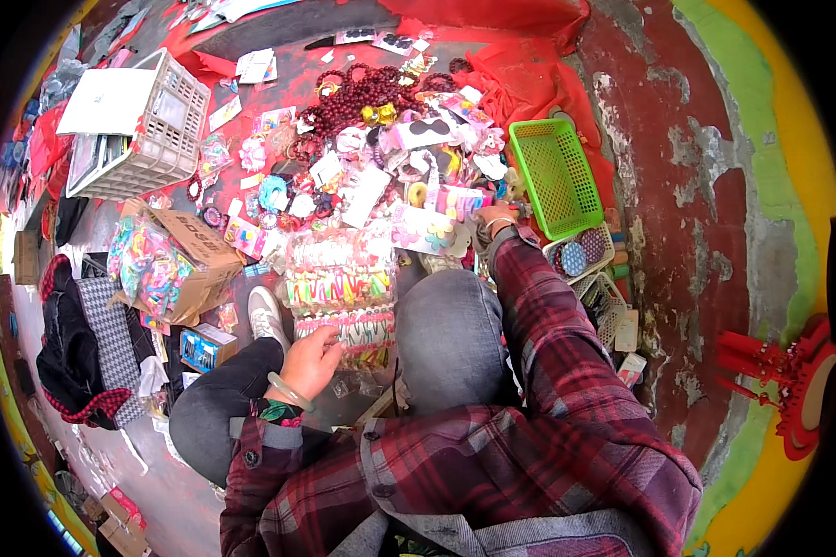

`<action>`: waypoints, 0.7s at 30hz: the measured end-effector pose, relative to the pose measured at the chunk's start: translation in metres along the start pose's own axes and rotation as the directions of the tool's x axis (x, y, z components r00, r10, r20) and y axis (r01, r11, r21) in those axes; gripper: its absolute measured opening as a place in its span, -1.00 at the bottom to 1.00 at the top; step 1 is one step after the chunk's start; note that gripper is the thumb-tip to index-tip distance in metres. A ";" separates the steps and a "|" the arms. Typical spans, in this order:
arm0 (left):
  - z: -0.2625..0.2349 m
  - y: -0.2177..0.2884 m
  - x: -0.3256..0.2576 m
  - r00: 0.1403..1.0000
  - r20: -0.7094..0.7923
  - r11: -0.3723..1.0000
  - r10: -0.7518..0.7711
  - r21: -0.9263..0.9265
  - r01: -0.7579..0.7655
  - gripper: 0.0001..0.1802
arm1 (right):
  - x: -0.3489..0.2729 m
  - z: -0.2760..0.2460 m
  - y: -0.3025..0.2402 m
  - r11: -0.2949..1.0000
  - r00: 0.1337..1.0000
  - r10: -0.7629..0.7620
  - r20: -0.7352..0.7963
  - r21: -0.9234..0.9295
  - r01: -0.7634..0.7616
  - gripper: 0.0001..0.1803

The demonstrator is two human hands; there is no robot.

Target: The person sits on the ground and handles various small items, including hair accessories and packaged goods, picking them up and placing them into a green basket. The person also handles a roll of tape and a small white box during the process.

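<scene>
My right hand (495, 215) reaches into the pile of hair accessories, beside a card of pastel hair clips (457, 201). Its fingers are bent and closed; what they hold, if anything, is too small to make out. Lower down, my left hand (312, 364) hovers over clear packs of hair clips (344, 290), fingers loosely bent and apart, with nothing in them. A pale bangle (291, 391) circles that wrist. Flower-patterned white cards (422, 229) lie between the packs and my right hand. Dark red beads (353, 100) are heaped at the far side of the pile.
A green plastic basket (557, 176) stands right of the pile, above a small tray of round patterned items (581, 252). At left are a white crate (178, 111) and a cardboard box (200, 246) with colourful bags. My knee (450, 334) rises between my arms.
</scene>
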State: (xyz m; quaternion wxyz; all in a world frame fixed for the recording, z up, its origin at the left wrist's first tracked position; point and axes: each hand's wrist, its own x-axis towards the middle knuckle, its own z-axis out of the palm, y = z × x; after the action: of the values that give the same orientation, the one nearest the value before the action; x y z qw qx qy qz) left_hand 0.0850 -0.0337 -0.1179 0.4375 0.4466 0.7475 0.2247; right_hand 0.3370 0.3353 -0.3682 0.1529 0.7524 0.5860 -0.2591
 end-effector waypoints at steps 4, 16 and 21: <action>0.000 0.002 -0.002 1.000 0.005 1.000 -0.018 -0.014 0.018 -0.70 | -0.020 -0.015 -0.006 0.988 0.987 -0.155 0.036 -0.007 0.155 -0.25; -0.004 0.012 -0.008 1.000 0.004 1.000 0.028 -0.010 -0.028 -0.66 | -0.069 -0.077 0.035 0.428 0.938 -0.339 0.075 0.900 0.083 -0.81; -0.014 0.023 -0.012 0.990 -0.099 0.992 0.100 -0.066 -0.107 -0.67 | -0.143 -0.133 0.002 0.144 0.848 -0.518 0.112 0.989 -0.042 -0.83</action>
State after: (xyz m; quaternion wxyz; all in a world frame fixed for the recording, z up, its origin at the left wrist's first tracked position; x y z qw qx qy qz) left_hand 0.0863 -0.0318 -0.0883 0.4044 0.4577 0.7348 0.2949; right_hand 0.3414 0.2912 -0.1782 -0.2789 0.4872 0.3496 -0.7501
